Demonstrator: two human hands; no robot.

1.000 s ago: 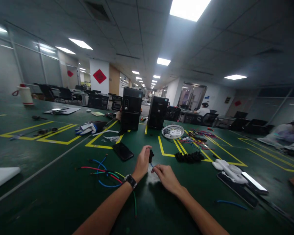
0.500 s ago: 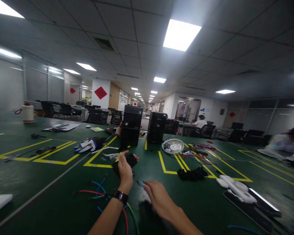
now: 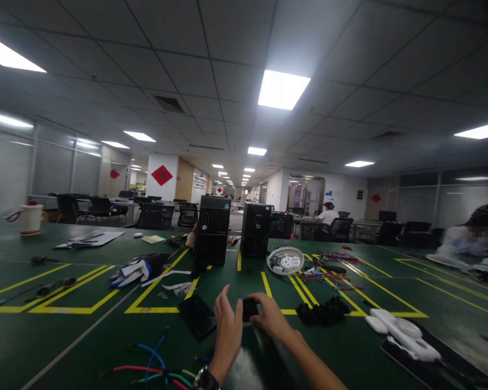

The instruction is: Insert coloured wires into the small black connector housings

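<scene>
My left hand [image 3: 226, 330] and my right hand [image 3: 270, 318] meet over the green table [image 3: 85, 346], both on a small black part [image 3: 249, 309] held between them. The left hand's fingers are curled beside the part and its wrist wears a black watch [image 3: 206, 379]. The right hand's fingers pinch the part from the right. Just left of the hands lies a dark phone [image 3: 197, 316]. Coloured wires [image 3: 154, 371] lie near my left forearm. A heap of similar black parts [image 3: 321, 312] sits to the right of my hands.
Two black boxes [image 3: 212, 229] [image 3: 255, 229] stand upright beyond my hands, a white basket [image 3: 286, 260] beside them. White-blue gloves [image 3: 130, 272] lie left, white parts [image 3: 402, 331] and a dark slab right. A person [image 3: 472, 238] leans on the table at far right; another sits far back.
The view tilted upward. My left hand came back from the phone and my right hand rose; both now close together on the small black part.
</scene>
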